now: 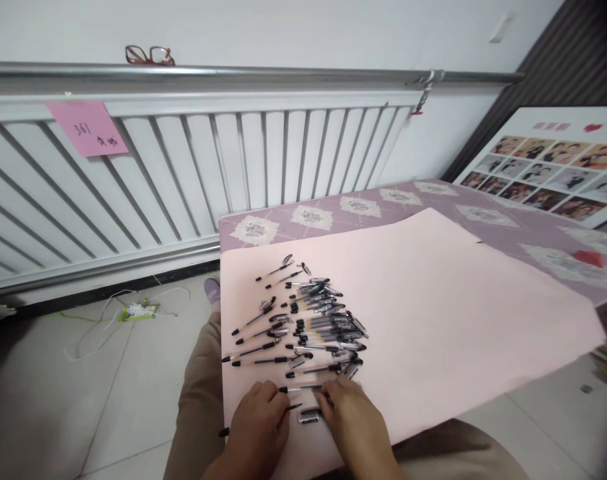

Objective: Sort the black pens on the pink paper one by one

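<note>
Near the front edge of the pink sheet, my left hand (261,423) is closed around a black pen (294,406). Its bare, narrow tip points right from my fingers, and its dark rear end sticks out at the left. Just across from that tip, my right hand (352,415) is closed, with a black pen cap with a clear clip (309,417) at its thumb. Another pen (298,389) lies between the hands, its right end hidden under my right fingers. Beyond them, several capped pens (323,327) form a loose pile, with several more spread to its left.
The pink sheet (433,300) covers much of a table with a purple patterned cloth (338,210). A white radiator (263,153) stands behind, with glasses (149,55) on the pipe above. A power strip with cables (139,311) lies on the floor; a photo board (548,167) leans at right.
</note>
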`<state>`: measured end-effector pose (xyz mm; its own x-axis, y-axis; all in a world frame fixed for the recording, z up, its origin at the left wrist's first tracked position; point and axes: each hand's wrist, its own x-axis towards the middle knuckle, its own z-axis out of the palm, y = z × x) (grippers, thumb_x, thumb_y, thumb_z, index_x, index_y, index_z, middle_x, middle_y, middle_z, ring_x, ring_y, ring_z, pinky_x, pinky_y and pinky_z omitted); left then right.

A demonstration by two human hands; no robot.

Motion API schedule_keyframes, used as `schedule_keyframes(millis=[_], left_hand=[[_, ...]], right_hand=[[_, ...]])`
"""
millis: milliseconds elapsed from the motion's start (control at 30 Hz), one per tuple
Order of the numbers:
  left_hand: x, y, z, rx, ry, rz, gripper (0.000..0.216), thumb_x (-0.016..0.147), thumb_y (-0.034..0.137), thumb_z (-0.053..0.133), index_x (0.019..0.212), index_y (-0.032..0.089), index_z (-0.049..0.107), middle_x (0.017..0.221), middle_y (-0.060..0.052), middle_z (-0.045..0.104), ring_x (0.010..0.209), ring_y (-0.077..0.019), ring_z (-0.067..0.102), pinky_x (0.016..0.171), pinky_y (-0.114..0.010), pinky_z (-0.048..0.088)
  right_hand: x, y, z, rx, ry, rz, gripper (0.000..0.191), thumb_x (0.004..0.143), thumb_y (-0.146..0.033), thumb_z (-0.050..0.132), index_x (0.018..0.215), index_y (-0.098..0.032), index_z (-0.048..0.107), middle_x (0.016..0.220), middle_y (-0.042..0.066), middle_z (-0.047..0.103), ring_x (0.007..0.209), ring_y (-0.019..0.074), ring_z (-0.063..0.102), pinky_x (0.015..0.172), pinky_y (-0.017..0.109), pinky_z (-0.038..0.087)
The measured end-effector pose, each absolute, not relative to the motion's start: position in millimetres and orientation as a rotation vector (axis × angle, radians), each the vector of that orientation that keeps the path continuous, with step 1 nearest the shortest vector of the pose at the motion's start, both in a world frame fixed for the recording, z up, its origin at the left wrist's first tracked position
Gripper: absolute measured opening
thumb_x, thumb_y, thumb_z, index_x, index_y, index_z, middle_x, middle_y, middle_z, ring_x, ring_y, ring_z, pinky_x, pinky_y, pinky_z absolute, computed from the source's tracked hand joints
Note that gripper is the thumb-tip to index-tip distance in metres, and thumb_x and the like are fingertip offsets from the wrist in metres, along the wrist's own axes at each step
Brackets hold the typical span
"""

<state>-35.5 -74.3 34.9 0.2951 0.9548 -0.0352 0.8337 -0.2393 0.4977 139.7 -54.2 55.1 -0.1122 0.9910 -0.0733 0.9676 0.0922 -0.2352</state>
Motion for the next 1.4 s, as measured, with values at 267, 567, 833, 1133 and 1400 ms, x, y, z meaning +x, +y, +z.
schedule_keyframes(millis=[267, 567, 833, 1133, 1400], left_hand=[[-37, -75, 42, 2.141, 1.621, 0.419, 0.017, 0.079, 0.013, 0.045, 0.079, 0.021, 0.060, 0.084, -0.003, 0.056, 0.082, -0.0190, 0.050, 0.073, -0.030, 0.041], [-39, -74, 41, 2.105, 1.596, 0.501, 0.017, 0.077, 0.011, 0.046, 0.078, 0.021, 0.060, 0.082, -0.004, 0.057, 0.081, -0.0191, 0.052, 0.071, -0.030, 0.042], [-41, -74, 47, 1.888, 1.483, 0.659, 0.019, 0.075, 0.010, 0.045, 0.080, 0.021, 0.060, 0.081, -0.001, 0.055, 0.071, -0.0128, 0.054, 0.066, -0.023, 0.041], [-36, -67, 74, 1.145, 1.156, 0.750, 0.007, 0.066, 0.014, 0.052, 0.072, 0.017, 0.054, 0.055, 0.006, 0.049, 0.053, -0.0092, 0.046, 0.052, -0.020, 0.035], [-33, -72, 84, 0.817, 0.896, 0.765, 0.018, 0.064, 0.026, 0.065, 0.075, 0.015, 0.055, 0.051, 0.005, 0.053, 0.048, -0.0077, 0.047, 0.051, -0.019, 0.035]], right_hand=[[133, -54, 57, -2.049, -2.251, 0.237, 0.017, 0.082, -0.025, 0.051, 0.070, -0.021, 0.063, 0.080, 0.004, 0.067, 0.081, 0.0202, 0.062, 0.069, 0.027, 0.044], [133, -52, 45, -1.947, -2.262, 0.112, 0.016, 0.079, -0.021, 0.053, 0.065, -0.023, 0.060, 0.074, 0.003, 0.066, 0.075, 0.0207, 0.062, 0.062, 0.028, 0.045], [136, -59, 53, -1.818, -2.133, 0.397, 0.018, 0.082, -0.027, 0.049, 0.066, -0.022, 0.057, 0.072, 0.002, 0.064, 0.069, 0.0187, 0.060, 0.061, 0.027, 0.044], [141, -64, 75, -1.458, -1.404, 1.332, 0.021, 0.072, -0.036, 0.059, 0.061, -0.020, 0.054, 0.053, -0.004, 0.052, 0.049, 0.0110, 0.048, 0.047, 0.021, 0.040], [145, -71, 88, -1.338, -1.115, 1.435, 0.025, 0.067, -0.043, 0.067, 0.075, -0.020, 0.063, 0.052, -0.005, 0.052, 0.051, 0.0113, 0.049, 0.055, 0.024, 0.041]])
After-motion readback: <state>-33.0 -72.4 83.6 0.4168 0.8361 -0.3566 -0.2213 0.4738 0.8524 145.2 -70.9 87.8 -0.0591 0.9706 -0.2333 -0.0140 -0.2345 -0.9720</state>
